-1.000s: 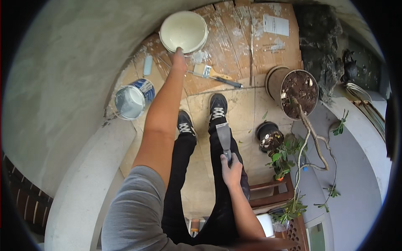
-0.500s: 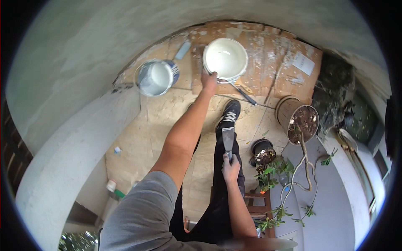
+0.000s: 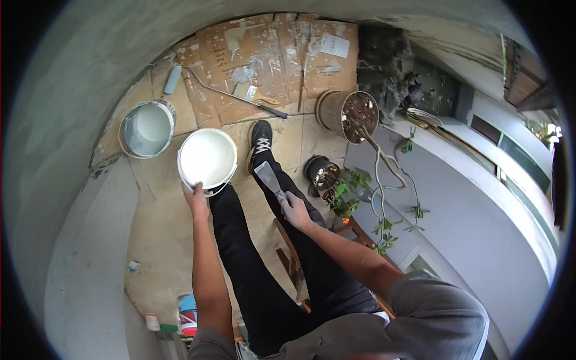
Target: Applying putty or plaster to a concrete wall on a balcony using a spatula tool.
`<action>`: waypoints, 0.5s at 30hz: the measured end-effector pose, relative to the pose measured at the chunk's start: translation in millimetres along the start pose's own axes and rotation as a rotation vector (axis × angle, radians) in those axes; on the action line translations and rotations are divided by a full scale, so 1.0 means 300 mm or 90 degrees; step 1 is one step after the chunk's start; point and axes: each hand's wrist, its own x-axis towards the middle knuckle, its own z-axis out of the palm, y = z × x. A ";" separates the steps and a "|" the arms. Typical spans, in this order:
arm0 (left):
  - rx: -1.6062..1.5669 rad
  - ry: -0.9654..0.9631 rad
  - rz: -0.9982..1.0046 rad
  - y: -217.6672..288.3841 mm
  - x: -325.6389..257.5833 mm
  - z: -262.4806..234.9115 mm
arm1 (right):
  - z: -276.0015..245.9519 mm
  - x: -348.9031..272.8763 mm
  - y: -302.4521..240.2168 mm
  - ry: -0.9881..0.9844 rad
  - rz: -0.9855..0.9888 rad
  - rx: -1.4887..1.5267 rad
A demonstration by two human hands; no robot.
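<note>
My left hand (image 3: 197, 198) grips the near edge of a white bucket (image 3: 207, 157), held over the tiles near my left foot. The bucket's inside is white, and a thin wire handle hangs at its lower rim. My right hand (image 3: 293, 210) is closed around the handle of a putty knife (image 3: 268, 178), above my right shin. Its broad metal blade points up and to the left. Beyond the held bucket, a second bucket (image 3: 147, 130) with pale paint inside stands on the floor at the left.
Paint-spattered cardboard (image 3: 258, 54) covers the floor ahead, with a paint roller (image 3: 173, 80) and a brush (image 3: 247, 92) on it. On the right stand a large potted plant (image 3: 332, 114) and a small black pot (image 3: 318, 171). A wooden stool (image 3: 294, 264) is beneath me.
My left hand has brought the white bucket off the cardboard, toward me; the roller and brush now show fully. My view has turned rightward. The putty knife stays in my right hand.
</note>
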 end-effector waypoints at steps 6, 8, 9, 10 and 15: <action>-0.074 0.083 -0.028 -0.174 -0.077 -0.262 | -0.007 0.000 -0.052 -0.003 -0.068 -0.112; -0.088 0.158 -0.045 -0.238 -0.058 -0.389 | 0.007 0.010 -0.075 -0.013 -0.074 -0.160; -0.107 0.172 -0.017 -0.276 -0.052 -0.471 | 0.013 0.004 -0.091 -0.028 -0.083 -0.198; -0.131 0.189 0.016 -0.303 -0.034 -0.539 | 0.011 0.002 -0.111 -0.044 -0.097 -0.237; -0.221 0.194 0.014 -0.375 0.038 -0.770 | -0.043 0.025 -0.130 -0.064 -0.096 -0.302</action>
